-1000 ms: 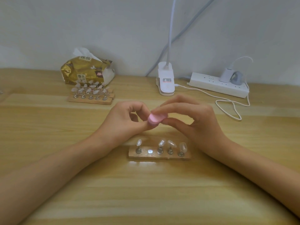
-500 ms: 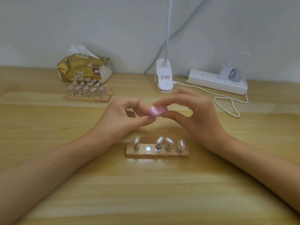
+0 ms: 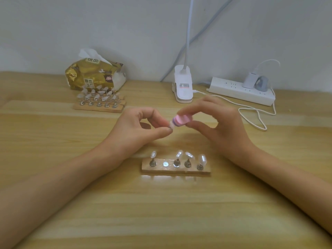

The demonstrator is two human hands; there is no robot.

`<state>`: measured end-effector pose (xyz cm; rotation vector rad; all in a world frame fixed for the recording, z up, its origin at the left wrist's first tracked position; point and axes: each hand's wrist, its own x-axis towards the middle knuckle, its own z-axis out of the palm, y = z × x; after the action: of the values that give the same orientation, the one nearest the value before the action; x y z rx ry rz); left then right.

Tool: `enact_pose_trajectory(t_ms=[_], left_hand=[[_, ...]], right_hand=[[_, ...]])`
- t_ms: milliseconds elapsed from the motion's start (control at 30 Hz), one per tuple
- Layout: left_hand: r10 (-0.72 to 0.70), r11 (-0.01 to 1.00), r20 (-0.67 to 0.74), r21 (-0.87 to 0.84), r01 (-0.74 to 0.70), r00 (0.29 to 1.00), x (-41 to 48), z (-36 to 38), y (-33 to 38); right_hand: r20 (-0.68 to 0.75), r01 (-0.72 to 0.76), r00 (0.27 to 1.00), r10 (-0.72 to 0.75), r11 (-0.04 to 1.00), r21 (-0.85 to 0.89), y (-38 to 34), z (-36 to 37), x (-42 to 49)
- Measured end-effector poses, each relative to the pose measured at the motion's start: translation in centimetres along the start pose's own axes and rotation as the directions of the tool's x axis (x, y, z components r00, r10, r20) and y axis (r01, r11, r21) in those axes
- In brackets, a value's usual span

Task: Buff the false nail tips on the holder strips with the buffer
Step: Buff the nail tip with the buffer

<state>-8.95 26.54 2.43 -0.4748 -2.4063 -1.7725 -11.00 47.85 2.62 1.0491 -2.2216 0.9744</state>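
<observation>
My right hand (image 3: pixel 222 126) pinches a small pink buffer (image 3: pixel 181 120) between thumb and fingers. My left hand (image 3: pixel 138 129) pinches a clear false nail tip (image 3: pixel 171 125) on its stand, and the buffer's end touches that tip. Both hands hover above a wooden holder strip (image 3: pixel 176 169) near me. On the strip stand several clear nail tips (image 3: pixel 186 156), and one bare metal disc (image 3: pixel 165 164) sits second from the left. A second set of wooden strips (image 3: pixel 98 106) with several nail tips lies at the back left.
A gold tissue pack (image 3: pixel 95 76) sits behind the far strips. A white clip lamp base (image 3: pixel 183 87) stands at the back middle. At the back right a white power strip (image 3: pixel 240 90) lies with a charger and a looping cable (image 3: pixel 255 115).
The buffer has shifted slightly to the right along the nail tip, and more of the tip now shows. The camera view has tilted a little, so everything sits lower in frame.
</observation>
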Motion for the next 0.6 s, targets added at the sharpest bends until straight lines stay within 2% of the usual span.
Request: enact_pose_trajectory(t_ms=[67,167,300,400,467,533,600], left_hand=[[0.013,1.000,0.004,0.019,-0.013,1.000,-0.1,0.1,0.0],[0.004,1.000,0.001,0.016,-0.004,1.000,-0.1,0.1,0.1],[0.020,0.999,0.004,0.039,-0.020,1.000,-0.2,0.1,0.0],[0.015,1.000,0.004,0.008,-0.015,1.000,-0.2,0.2,0.2],[0.007,1.000,-0.003,0.017,-0.007,1.000,-0.2,0.2,0.1],[0.015,0.999,0.009,0.034,-0.016,1.000,-0.2,0.1,0.0],[0.021,0.999,0.029,0.032,-0.022,0.999,-0.2,0.2,0.2]], right_hand=[[-0.039,-0.034,0.999,0.034,0.999,0.007,0.2,-0.5,0.0],[0.028,0.092,0.995,-0.092,0.996,0.005,-0.6,0.5,-0.3],[-0.052,-0.027,0.998,0.028,1.000,0.016,0.1,-0.5,-0.1],[0.021,0.097,0.995,-0.097,0.995,0.005,-0.7,0.4,-0.4],[0.036,0.065,0.997,-0.064,0.998,-0.011,-0.5,0.4,-0.2],[-0.028,-0.015,1.000,0.015,1.000,-0.013,-0.1,-0.4,0.0],[-0.032,0.020,0.999,-0.019,1.000,0.010,-0.4,-0.5,-0.2]])
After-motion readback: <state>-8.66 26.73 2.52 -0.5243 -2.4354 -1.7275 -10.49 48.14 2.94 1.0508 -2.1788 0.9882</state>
